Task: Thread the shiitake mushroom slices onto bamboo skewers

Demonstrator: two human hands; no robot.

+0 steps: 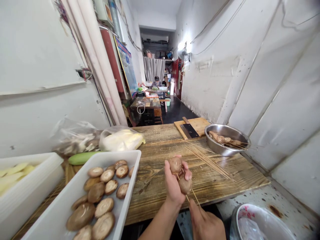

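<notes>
From over here I count one left hand, one right hand, two held mushrooms, two held skewers, about fifteen more mushrooms in one tray, and one bowl, one cleaver, one cutting board, two plastic bags and one green gourd on the counter.

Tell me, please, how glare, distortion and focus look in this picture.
Head view: the lamp burns out to white; head view: the right wall leans outward, suggesting wide-angle distortion; head view: the skewered mushrooms read clearly, while the far clutter is hard to make out.
</notes>
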